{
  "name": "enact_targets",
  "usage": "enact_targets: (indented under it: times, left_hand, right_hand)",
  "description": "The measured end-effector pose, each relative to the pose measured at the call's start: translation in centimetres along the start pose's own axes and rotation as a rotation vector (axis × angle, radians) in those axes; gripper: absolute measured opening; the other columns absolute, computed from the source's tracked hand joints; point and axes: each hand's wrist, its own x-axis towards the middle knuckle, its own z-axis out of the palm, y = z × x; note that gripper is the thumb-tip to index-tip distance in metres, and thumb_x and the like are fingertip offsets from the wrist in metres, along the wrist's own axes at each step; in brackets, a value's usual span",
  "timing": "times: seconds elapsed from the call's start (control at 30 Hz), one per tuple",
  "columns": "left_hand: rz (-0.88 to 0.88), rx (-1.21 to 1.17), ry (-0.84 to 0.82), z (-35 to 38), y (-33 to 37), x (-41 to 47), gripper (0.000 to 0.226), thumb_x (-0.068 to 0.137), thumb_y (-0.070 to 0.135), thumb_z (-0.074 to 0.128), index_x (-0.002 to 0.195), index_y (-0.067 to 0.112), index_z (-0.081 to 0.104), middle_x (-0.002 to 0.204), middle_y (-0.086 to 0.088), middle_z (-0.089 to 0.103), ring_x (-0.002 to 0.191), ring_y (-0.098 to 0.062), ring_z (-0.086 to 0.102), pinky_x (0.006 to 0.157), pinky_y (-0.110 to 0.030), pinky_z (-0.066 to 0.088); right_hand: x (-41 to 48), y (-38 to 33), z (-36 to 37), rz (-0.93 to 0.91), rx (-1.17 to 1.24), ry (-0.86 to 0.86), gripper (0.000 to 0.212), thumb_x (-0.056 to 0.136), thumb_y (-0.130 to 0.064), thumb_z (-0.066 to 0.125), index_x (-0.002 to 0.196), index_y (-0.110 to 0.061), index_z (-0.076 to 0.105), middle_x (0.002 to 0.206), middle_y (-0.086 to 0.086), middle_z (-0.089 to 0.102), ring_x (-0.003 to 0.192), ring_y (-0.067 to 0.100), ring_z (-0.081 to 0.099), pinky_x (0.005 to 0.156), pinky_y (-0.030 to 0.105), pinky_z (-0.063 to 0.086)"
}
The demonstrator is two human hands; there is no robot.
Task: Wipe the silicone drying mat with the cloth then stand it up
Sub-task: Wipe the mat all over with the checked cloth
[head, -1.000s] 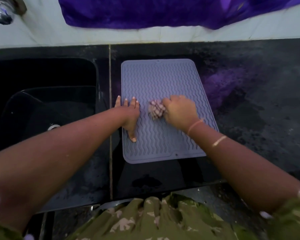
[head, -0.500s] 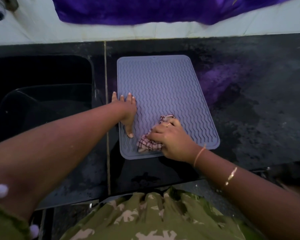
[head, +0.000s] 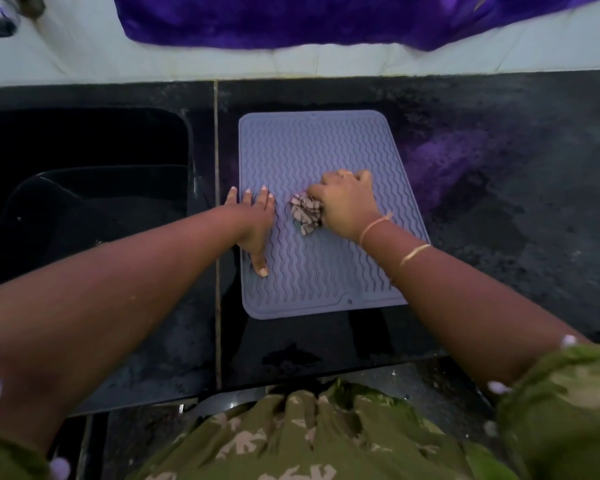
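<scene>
A grey silicone drying mat (head: 312, 157) with wavy ridges lies flat on the black counter, just right of the sink. My left hand (head: 255, 223) rests flat on the mat's left edge, fingers spread, thumb pointing toward me. My right hand (head: 349, 202) presses a bunched checked cloth (head: 305, 213) onto the middle of the mat. Most of the cloth is hidden under that hand.
A black sink (head: 84, 188) lies to the left, with a tap (head: 0, 12) at the top left corner. A purple cloth (head: 326, 19) hangs over the white tiled wall behind. Black counter (head: 516, 209) stretches to the right of the mat.
My right hand slid the cloth from the mat's near left part back up to its middle. My left hand stayed on the left edge.
</scene>
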Motion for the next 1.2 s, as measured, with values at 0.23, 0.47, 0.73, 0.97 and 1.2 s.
enact_targets:
  times: [0.23,0.47,0.73,0.97,1.2]
  left_hand:
    - [-0.036,0.083,-0.030,-0.6,0.9,0.2,0.147,0.056,0.056,0.081,0.143,0.000,-0.024,0.153,-0.021,-0.024,0.142,-0.041,-0.013,0.117,-0.052,-0.005]
    - [-0.053,0.045,-0.064,-0.9,1.6,0.3,0.146,0.058,0.047,0.084,0.141,-0.002,-0.026,0.151,-0.023,-0.027,0.141,-0.044,-0.013,0.117,-0.047,-0.003]
    - [0.020,-0.046,-0.028,-0.3,0.6,0.4,0.148,0.057,0.048,0.085,0.142,0.000,-0.026,0.150,-0.022,-0.030,0.141,-0.042,-0.018,0.119,-0.047,-0.002]
    - [0.031,-0.052,-0.089,-0.2,0.2,0.3,0.145,0.063,0.053,0.079,0.139,0.002,-0.032,0.147,-0.018,-0.038,0.137,-0.039,-0.029,0.113,-0.049,-0.014]
    - [0.028,-0.109,-0.111,-3.0,-0.4,0.5,0.112,0.072,0.060,0.069,0.150,0.009,0.007,0.158,-0.011,0.001,0.145,-0.035,0.004,0.113,-0.060,-0.003]
  right_hand:
    - [-7.6,-2.3,1.3,-0.124,0.155,0.097,0.035,0.072,-0.017,0.061,0.107,-0.022,0.066,0.107,0.002,0.061,0.107,0.026,0.052,0.094,0.044,0.025]
    - [-12.0,-1.6,2.5,-0.323,0.091,0.195,0.036,0.059,-0.017,0.065,0.095,-0.022,0.069,0.090,0.002,0.065,0.083,0.026,0.062,0.081,0.039,0.030]
    - [-2.1,1.2,1.5,-0.041,0.052,0.089,0.031,0.071,-0.021,0.065,0.102,-0.019,0.063,0.100,0.009,0.060,0.095,0.031,0.055,0.077,0.038,0.030]
    - [10.0,3.4,-1.3,0.195,0.216,-0.042,0.026,0.085,-0.028,0.058,0.110,-0.019,0.063,0.114,0.012,0.060,0.110,0.034,0.053,0.094,0.046,0.043]
    - [14.8,7.3,-4.5,0.349,0.288,0.255,0.037,0.085,-0.018,0.056,0.121,-0.022,0.058,0.117,0.013,0.058,0.110,0.036,0.053,0.091,0.046,0.040]
